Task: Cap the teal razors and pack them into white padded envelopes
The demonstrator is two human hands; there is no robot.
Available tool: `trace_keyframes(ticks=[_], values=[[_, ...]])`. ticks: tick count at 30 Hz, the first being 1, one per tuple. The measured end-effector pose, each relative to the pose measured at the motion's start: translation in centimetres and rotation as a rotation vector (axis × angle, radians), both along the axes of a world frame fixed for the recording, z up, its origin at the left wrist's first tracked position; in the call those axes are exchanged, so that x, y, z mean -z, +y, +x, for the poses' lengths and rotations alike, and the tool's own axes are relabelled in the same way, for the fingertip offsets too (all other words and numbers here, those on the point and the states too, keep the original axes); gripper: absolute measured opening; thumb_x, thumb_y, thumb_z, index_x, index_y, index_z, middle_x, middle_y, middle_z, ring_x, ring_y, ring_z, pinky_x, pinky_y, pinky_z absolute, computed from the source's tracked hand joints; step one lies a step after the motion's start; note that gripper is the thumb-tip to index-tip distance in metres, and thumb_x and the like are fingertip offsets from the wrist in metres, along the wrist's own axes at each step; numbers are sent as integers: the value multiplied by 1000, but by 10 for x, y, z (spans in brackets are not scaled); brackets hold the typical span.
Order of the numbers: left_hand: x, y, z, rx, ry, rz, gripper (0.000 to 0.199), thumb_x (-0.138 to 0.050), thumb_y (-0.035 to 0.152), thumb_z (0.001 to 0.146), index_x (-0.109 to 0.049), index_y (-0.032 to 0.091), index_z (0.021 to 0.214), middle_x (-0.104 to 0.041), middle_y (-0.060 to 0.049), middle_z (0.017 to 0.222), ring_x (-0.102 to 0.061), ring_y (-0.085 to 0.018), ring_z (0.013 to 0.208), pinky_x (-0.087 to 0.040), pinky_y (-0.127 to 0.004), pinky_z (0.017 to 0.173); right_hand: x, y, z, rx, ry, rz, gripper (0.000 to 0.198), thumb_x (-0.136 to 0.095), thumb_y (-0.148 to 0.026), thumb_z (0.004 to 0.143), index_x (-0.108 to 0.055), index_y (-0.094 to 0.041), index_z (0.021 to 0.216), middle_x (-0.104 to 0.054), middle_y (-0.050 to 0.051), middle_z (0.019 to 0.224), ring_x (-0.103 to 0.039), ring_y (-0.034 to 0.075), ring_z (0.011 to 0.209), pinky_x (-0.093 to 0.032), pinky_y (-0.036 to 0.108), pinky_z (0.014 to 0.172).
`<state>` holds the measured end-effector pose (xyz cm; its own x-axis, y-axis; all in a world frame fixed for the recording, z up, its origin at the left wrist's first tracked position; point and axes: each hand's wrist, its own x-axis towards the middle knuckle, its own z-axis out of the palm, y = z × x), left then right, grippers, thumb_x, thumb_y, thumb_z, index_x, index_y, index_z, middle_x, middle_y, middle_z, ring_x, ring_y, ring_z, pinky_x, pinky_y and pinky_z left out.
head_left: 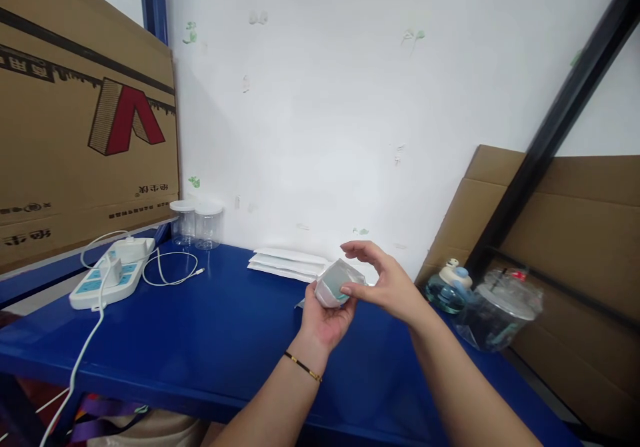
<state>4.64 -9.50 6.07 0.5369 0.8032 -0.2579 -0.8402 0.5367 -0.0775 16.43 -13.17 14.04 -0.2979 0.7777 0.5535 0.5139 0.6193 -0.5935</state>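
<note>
**Packet cupped below, thumb set on top**

The packet [334, 284], pale and faceted with a greenish patch, sits above the tabletop [200, 340], in the palm of the left hand [326, 324]. That hand is turned up and curled round its underside, thumb along one side. The right hand [389, 282] is held in a wide C: its thumb appears to rest on the packet's near right edge, while the fingers arch above, well apart from it and gripping nothing.

As I judge it, handling here wants a division of labour. Let the left hand carry the weight and keep its curl loose; the wrapping looks thin, and a hard squeeze could crease it. The right hand does better with fingertips on an edge or corner than with the whole hand pressing on the faces. Its thumb is well placed; bringing the index finger opposite would make a proper pinch. Any pull should be slow, against a steady palm.

Working low over the tabletop makes a slip harmless. Just beyond lies the white stack [287, 264], so forearms and packet should be kept off it.
</note>
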Motion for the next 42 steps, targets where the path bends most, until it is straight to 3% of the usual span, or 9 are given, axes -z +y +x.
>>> trace_keyframes(ticks=[7, 12, 17, 24, 26, 30, 35, 39, 42], values=[[-3, -4, -3, 8, 18, -14, 30, -49, 29, 78, -56, 11, 102, -62, -13, 89, -64, -25, 77, -56, -37, 61, 5, 4, 1, 101, -66, 50, 21, -69, -35, 73, -65, -22, 89, -65, 3, 89, -58, 19, 84, -46, 33, 78], [-4, -3, -3, 9, -12, -15, 30, -50, 28, 77, -56, 11, 100, -62, -13, 86, -63, -24, 76, -55, -34, 59, -1, -1, 4, 95, -76, 129, 41, -76, -34, 64, -61, -25, 101, -62, 3, 93, -56, 18, 79, -45, 32, 72], [-3, -2, -4, 3, -7, -21, 31, -50, 30, 77, -56, 10, 100, -62, -14, 89, -62, -28, 81, -55, -38, 60, -4, -10, 14, 36, -32, 114, 11, -73, -31, 70, -67, -22, 74, -60, 1, 72, -51, 15, 65, -42, 29, 61], [-4, -4, -4, 29, -60, -19, 33, -49, 29, 78, -56, 9, 104, -61, -14, 93, -63, -25, 77, -56, -36, 60, -3, -6, 3, 137, -240, 262, 8, -69, -35, 76, -73, -28, 79, -57, 1, 69, -52, 15, 67, -39, 33, 71], [-3, -3, -3, 21, -62, 4, 32, -48, 28, 79, -56, 9, 103, -62, -13, 91, -63, -24, 75, -56, -35, 59, -5, -8, 0, 136, -282, 277, 18, -69, -37, 75, -71, -28, 90, -59, 3, 82, -55, 18, 78, -40, 34, 77], [-1, 0, -1, -1, -16, 59, 30, -47, 34, 81, -57, 12, 98, -63, -11, 86, -63, -25, 75, -55, -37, 61, 2, -7, -3, 110, -304, 240, 77, -79, -39, 58, -49, -27, 128, -56, 9, 120, -51, 27, 108, -41, 40, 91], [4, -20, -11, 61, -9, 78, 54, -44, 59, 80, -55, 11, 102, -61, -15, 96, -63, -26, 85, -54, -38, 68, 12, 12, 3, 130, -309, 90, 20, -58, -23, 79, -68, -24, 96, -71, 2, 92, -64, 19, 85, -48, 31, 80], [15, -40, -39, 355, 229, 351, 49, -51, 59, 78, -56, 12, 88, -57, -5, 74, -58, -14, 62, -47, -24, 51, -8, 15, 18, 207, -75, 137, 23, -58, -29, 80, -67, -22, 99, -71, 3, 100, -63, 20, 94, -49, 31, 83], [21, -37, -54, -129, 646, 599, 28, -66, 43, 74, -55, 17, 78, -47, 6, 60, -43, -4, 46, -34, -15, 45, -23, 10, 27, 204, 10, 111, 25, -59, -31, 79, -68, -22, 101, -70, 4, 104, -62, 22, 99, -48, 33, 85]])
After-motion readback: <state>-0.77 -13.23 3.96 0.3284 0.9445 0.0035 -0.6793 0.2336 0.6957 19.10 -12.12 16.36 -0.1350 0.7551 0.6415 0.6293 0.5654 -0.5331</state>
